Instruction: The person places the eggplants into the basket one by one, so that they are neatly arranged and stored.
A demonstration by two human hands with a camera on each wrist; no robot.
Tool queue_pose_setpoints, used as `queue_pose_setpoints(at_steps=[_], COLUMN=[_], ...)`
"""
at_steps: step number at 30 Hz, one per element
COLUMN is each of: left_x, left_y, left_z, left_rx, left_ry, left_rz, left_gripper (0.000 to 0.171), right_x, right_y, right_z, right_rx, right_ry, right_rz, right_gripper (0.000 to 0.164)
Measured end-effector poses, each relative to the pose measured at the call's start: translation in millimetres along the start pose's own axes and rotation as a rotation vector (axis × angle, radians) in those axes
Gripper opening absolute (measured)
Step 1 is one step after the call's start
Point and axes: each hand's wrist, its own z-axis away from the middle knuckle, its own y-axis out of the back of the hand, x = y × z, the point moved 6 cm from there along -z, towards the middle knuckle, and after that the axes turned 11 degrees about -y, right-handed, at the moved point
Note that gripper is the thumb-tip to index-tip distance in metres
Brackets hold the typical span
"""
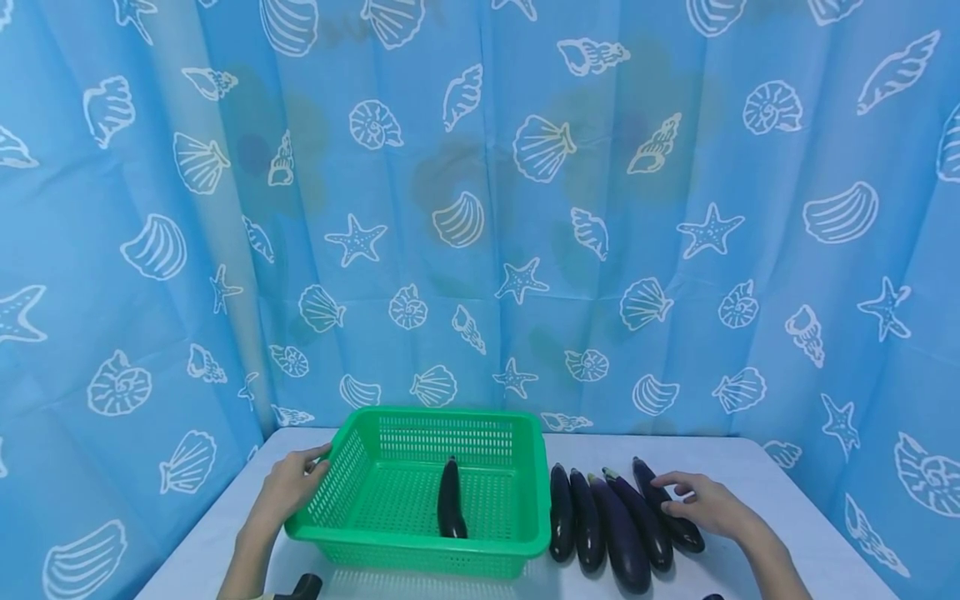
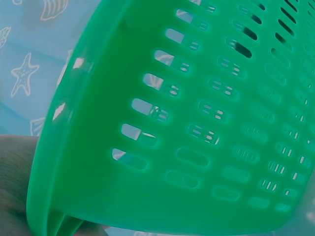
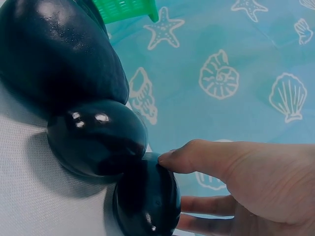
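In the head view, my left hand (image 1: 288, 483) holds the left rim of a green plastic basket (image 1: 420, 543). The left wrist view shows the basket's slotted wall (image 2: 162, 191) up close, with part of the hand behind the rim. A single eggplant (image 1: 451, 500) lies inside the basket. Several dark eggplants (image 1: 619, 533) lie side by side on the table to its right. My right hand (image 1: 708, 502) is at the rightmost eggplant (image 1: 670, 508). In the right wrist view, the thumb meets that eggplant (image 3: 147, 196), and the extended fingers are partly hidden behind it.
A white cloth covers the table (image 1: 720, 454). Behind and around it hangs a blue curtain (image 1: 480, 333) printed with white shells and starfish. A dark object (image 1: 306, 587) shows by the left wrist at the bottom edge.
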Motion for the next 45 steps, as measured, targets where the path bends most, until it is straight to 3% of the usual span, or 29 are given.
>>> queue_pose_setpoints(at_steps=[23,45], left_x=[-2.8,-0.1], left_y=[-1.9,-0.6], left_z=[-0.9,-0.4], left_rx=[-0.003,0.016], left_ry=[0.044,0.010], left_rz=[-0.016,-0.014], left_gripper=[0.045,0.044], right_x=[-1.2,-1.4], right_y=[-10.2,-8.6], right_z=[0.8,2.1], right_rx=[-0.049,-0.073], right_ry=[0.048,0.057], right_rz=[-0.008,-0.008], right_gripper=[0.041,0.043])
